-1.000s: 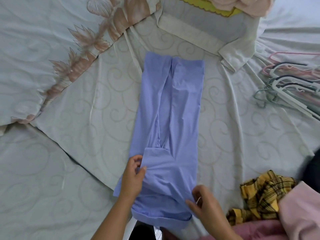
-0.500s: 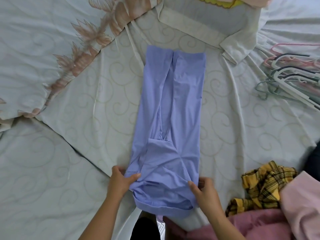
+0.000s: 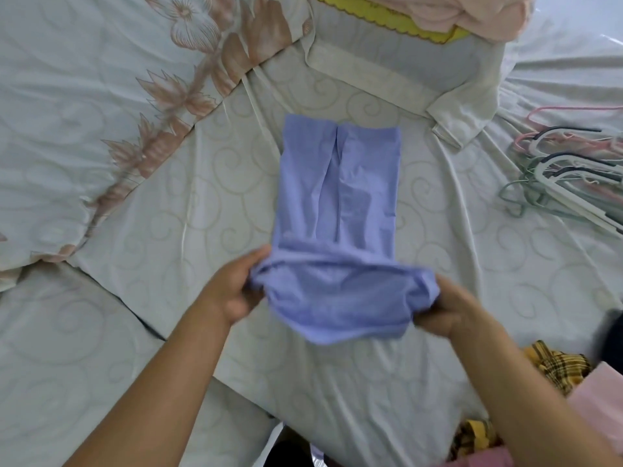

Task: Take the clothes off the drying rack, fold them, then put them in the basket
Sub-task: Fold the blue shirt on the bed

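A light blue garment (image 3: 340, 183) lies lengthwise on the bed, folded into a narrow strip. Its near end is lifted off the sheet and doubled over toward the far end. My left hand (image 3: 236, 291) grips the left side of that raised end. My right hand (image 3: 445, 308) grips its right side. Both hands hold the cloth above the bed. At the top edge stands a basket (image 3: 404, 55) with a yellow scalloped rim and pink cloth inside.
A pile of plastic hangers (image 3: 569, 170) lies at the right. A yellow plaid garment (image 3: 559, 365) and pink clothes (image 3: 600, 396) sit at the lower right. A floral blanket (image 3: 101, 96) covers the left of the bed.
Both hands have lifted the garment's near end off the bed and carried it forward, away from me, so the visible strip is shorter.
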Demonstrator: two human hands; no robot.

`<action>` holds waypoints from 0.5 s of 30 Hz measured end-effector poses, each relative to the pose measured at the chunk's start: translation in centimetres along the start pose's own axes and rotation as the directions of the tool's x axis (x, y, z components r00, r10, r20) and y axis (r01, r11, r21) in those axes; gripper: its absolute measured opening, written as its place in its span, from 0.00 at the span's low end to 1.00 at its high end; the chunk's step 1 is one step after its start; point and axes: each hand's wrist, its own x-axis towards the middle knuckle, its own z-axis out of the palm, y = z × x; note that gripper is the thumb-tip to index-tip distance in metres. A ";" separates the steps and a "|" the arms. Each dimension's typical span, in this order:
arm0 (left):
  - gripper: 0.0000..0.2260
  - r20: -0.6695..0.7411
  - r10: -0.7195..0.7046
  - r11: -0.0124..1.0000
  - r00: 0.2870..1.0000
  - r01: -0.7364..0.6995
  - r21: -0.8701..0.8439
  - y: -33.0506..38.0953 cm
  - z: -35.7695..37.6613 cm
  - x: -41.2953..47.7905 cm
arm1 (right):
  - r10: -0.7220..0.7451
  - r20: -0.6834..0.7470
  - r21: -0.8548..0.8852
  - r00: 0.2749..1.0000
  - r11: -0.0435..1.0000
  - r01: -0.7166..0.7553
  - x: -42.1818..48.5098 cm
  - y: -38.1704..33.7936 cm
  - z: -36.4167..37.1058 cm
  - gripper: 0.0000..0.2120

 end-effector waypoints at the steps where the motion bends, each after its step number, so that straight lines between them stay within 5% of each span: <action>1: 0.19 0.005 0.012 0.996 1.000 -0.011 -0.087 2.3 1.1 1.4 | -0.023 0.061 -0.014 0.998 1.000 0.024 0.9 -2.6 0.8 0.19; 3: 0.23 0.058 0.077 0.973 0.995 -0.062 -0.221 6.6 3.6 3.6 | -0.077 0.078 0.180 0.994 0.982 0.061 3.8 -7.5 1.5 0.16; 6: 0.37 0.058 0.127 0.988 0.990 -0.121 -0.095 11.4 5.6 6.9 | -0.132 -0.226 0.341 0.965 0.917 0.205 8.5 -11.9 1.7 0.14; 9: 0.31 -0.165 0.204 0.952 0.965 -0.156 0.264 11.0 4.6 9.1 | -0.249 -0.363 -0.031 0.898 0.966 0.255 11.5 -10.3 0.6 0.06; 11: 0.24 -0.259 0.325 0.786 0.909 -0.107 0.609 8.6 2.8 10.1 | -0.333 -0.381 -0.370 0.862 0.910 0.188 12.6 -6.9 -0.7 0.10; 12: 0.25 -0.241 0.341 0.724 0.909 -0.090 0.684 7.3 2.0 10.4 | -0.383 -0.385 -0.502 0.840 0.850 0.158 13.0 -5.2 -1.3 0.11; 15: 0.30 -0.193 0.260 0.752 0.946 -0.073 0.655 4.4 1.6 10.7 | -0.472 -0.404 -0.674 0.783 0.733 0.094 13.4 -1.9 -1.1 0.12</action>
